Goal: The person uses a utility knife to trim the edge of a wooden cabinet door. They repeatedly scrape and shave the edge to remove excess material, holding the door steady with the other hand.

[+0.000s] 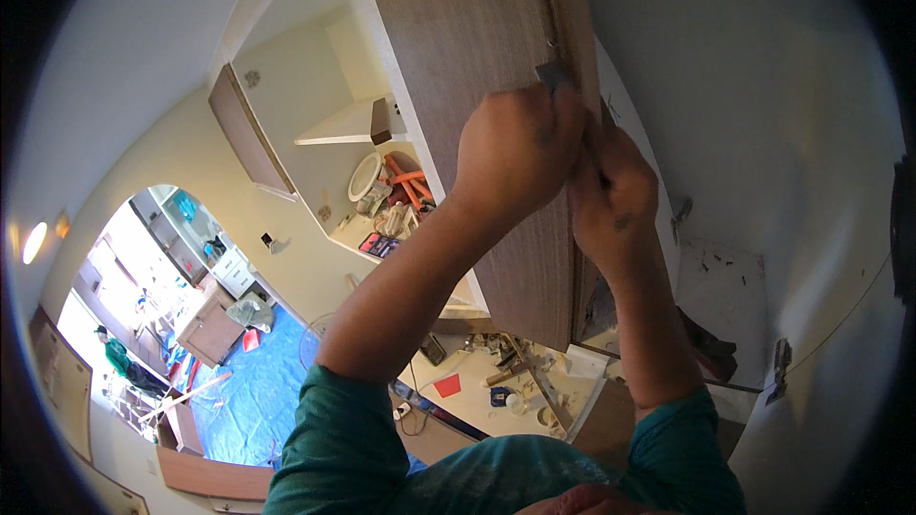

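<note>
A brown wood-grain cabinet door stands swung out in front of me, its long edge running down under both hands. My left hand is closed at that edge, and a small dark grey flat piece sticks out above its fingers. Too little of this piece shows to tell its kind. Right beside it, my right hand is curled with bent fingers against the door's edge and touches the left hand. Whatever its fingers grip is hidden.
Left of the door, an open white cabinet holds a white tub, orange pieces and a phone. Below, tools and scraps litter a counter. A smaller door hangs open. Beyond an archway, blue sheeting covers the floor near another person.
</note>
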{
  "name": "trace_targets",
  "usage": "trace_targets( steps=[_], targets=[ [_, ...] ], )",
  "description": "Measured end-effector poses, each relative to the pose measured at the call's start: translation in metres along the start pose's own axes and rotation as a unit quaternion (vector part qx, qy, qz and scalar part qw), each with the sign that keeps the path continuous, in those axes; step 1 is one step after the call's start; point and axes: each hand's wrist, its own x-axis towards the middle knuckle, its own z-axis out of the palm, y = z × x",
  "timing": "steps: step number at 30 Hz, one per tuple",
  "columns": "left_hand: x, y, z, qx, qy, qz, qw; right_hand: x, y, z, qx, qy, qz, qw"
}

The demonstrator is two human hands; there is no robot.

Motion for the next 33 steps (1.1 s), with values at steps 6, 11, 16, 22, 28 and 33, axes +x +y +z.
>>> trace_targets(
  steps=[6,11,16,22,28,33],
  targets=[
    [0.008,-0.008,-0.002,0.046,0.027,0.023,0.998,0.012,0.001,0.008,0.029,0.012,-0.009,0.999],
    [0.0,-0.002,0.002,-0.011,-0.005,-0.026,1.0,0.006,0.005,0.006,0.01,0.013,-0.013,1.0],
    [0.008,-0.004,-0.003,0.026,0.001,0.023,0.999,0.012,0.002,0.005,0.026,0.025,-0.006,0.999],
    [0.001,-0.005,0.003,0.021,0.013,0.027,0.999,0.004,0.003,0.003,0.023,0.01,0.016,1.0],
    [0.014,0.001,-0.009,0.0,0.006,-0.019,1.0,0.023,-0.011,-0.011,0.009,-0.05,0.07,0.996],
    [0.004,0.005,-0.007,-0.085,-0.021,-0.16,0.983,0.016,-0.007,-0.015,0.102,-0.097,0.1,0.985]
  ],
)
